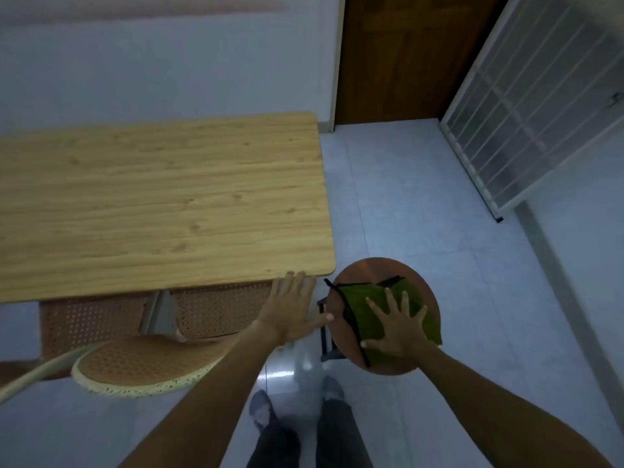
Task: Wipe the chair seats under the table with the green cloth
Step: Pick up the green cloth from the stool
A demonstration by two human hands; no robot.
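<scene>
A green cloth (364, 310) with a black edge lies spread on a round brown stool seat (368, 270) to the right of the wooden table (162, 204). My right hand (396, 327) lies flat on the cloth with fingers spread. My left hand (292, 307) hovers open by the table's near right corner, its thumb reaching toward the stool's left rim. A round woven chair seat (141, 366) pokes out below the table's front edge, and two perforated orange chair backs (216, 307) show under the tabletop.
The pale tiled floor (422, 204) stretches right of the table. A brown door (405, 55) stands at the back, with a white metal grille (526, 106) leaning at the right. My legs and shoes (297, 417) are on the floor below the stool.
</scene>
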